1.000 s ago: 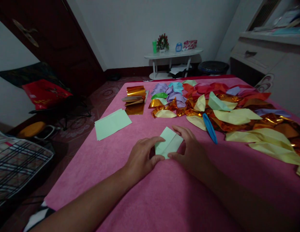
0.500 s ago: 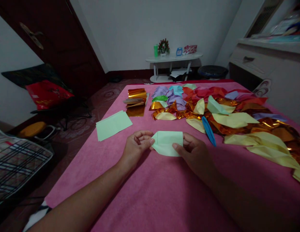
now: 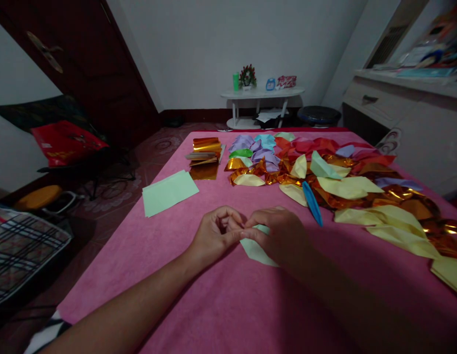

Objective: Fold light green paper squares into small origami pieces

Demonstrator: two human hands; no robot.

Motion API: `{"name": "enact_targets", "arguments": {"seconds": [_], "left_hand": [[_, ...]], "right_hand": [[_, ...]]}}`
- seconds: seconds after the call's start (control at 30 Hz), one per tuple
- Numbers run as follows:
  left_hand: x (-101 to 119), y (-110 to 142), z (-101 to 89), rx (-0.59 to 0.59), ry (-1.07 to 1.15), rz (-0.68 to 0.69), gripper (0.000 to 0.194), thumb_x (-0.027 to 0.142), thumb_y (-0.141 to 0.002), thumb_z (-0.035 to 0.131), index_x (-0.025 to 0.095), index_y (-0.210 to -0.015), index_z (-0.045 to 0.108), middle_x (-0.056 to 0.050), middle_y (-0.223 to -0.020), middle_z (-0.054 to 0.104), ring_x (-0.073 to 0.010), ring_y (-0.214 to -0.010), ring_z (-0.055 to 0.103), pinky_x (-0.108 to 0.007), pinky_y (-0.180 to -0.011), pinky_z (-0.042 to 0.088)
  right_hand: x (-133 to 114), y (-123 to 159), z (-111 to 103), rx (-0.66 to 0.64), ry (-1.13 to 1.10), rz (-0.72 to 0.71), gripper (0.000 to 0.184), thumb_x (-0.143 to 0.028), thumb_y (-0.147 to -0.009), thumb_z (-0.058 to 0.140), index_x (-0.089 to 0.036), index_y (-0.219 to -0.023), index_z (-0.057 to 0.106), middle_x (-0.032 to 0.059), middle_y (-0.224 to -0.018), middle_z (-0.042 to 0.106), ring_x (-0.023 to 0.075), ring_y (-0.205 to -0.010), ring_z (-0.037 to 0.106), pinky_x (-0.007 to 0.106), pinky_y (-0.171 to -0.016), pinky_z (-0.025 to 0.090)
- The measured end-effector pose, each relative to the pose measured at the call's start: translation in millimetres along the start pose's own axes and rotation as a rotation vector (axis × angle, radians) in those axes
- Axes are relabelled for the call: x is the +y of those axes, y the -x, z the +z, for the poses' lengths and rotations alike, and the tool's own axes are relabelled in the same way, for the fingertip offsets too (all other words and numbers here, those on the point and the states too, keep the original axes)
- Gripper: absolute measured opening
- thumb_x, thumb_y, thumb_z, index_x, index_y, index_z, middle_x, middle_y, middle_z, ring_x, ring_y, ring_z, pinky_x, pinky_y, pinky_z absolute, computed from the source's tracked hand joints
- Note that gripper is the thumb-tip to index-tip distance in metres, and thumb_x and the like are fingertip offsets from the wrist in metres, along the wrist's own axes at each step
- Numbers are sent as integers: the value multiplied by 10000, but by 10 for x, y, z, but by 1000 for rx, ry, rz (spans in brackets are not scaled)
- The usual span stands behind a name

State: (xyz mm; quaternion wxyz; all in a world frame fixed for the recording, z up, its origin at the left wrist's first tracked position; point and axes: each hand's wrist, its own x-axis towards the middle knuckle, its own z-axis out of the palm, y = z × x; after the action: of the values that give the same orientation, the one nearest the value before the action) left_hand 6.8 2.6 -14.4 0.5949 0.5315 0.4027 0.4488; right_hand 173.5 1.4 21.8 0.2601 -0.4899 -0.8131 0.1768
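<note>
A folded piece of pale green paper [image 3: 258, 251] is held low over the pink tablecloth, its upper part mostly covered by fingers. My left hand [image 3: 218, 230] pinches the paper's left end between thumb and curled fingers. From the right, my right hand [image 3: 278, 233] lies over the paper, thumb and fingertips meeting the left thumb at that same end. The exact fold under the fingers is hidden. To the left lies a stack of flat pale green sheets [image 3: 170, 192].
Gold foil sheets [image 3: 204, 160] are piled beyond the green stack. Many folded paper pieces in yellow [image 3: 352, 186], gold, purple [image 3: 265, 158] and red cover the table's right side, with a narrow blue piece [image 3: 312, 204] nearest my right hand. A white side table [image 3: 263, 92] stands by the wall.
My right hand has moved left from the paper's right edge to meet my left fingers. The paper now tilts downward to the right and is more covered.
</note>
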Motion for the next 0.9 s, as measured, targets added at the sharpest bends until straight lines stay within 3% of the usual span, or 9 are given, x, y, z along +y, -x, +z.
{"name": "enact_targets", "arguments": {"seconds": [0.2, 0.37, 0.53, 0.63, 0.77, 0.9], "left_hand": [[53, -7, 23, -20, -72, 29, 299, 276, -653, 795, 140, -732, 541, 44, -577, 539, -61, -511, 475, -180, -511, 373], [76, -77, -54, 18, -146, 115, 233, 238, -707, 727, 138, -695, 517, 51, -568, 501, -57, -516, 451, -170, -503, 348], [34, -155, -220, 101, -229, 102, 214, 214, -692, 711, 147, -700, 507, 62, -538, 498, -67, -492, 455, -177, -500, 356], [38, -203, -343, 144, -290, 115, 163, 197, -699, 691, 144, -719, 538, 44, -575, 549, -80, -523, 496, -187, -533, 383], [74, -265, -455, 76, -347, 91, 89, 202, -735, 640, 122, -715, 607, 9, -640, 601, -87, -569, 524, -198, -574, 401], [112, -324, -496, -72, -350, 46, 139, 232, -772, 597, 110, -716, 630, -5, -646, 612, -88, -569, 518, -204, -574, 396]], "right_hand": [[20, 20, 44, 8, 20, 109, 172, -295, -778, 677, -198, -637, 665, 13, -641, 681, 153, -608, 577, 267, -611, 350], [165, 3, 88, 6, -87, 194, 421, -429, -809, 604, -178, -481, 521, -35, -466, 473, 91, -463, 396, 234, -473, 238], [392, -5, 141, -72, -349, 272, 332, -368, -825, 546, -167, -563, 574, -35, -508, 491, 92, -480, 427, 219, -449, 254], [458, 7, 133, -58, -384, 284, 277, -341, -809, 564, -162, -604, 614, -21, -541, 538, 106, -520, 465, 217, -469, 314], [463, 26, 143, 73, -361, 62, 104, -159, -749, 590, -172, -808, 674, 18, -770, 613, 119, -629, 531, 230, -566, 429], [448, 38, 188, 100, -360, -241, 405, -22, -782, 481, -234, -1082, 651, 61, -1064, 574, 156, -941, 580, 295, -814, 489]]}}
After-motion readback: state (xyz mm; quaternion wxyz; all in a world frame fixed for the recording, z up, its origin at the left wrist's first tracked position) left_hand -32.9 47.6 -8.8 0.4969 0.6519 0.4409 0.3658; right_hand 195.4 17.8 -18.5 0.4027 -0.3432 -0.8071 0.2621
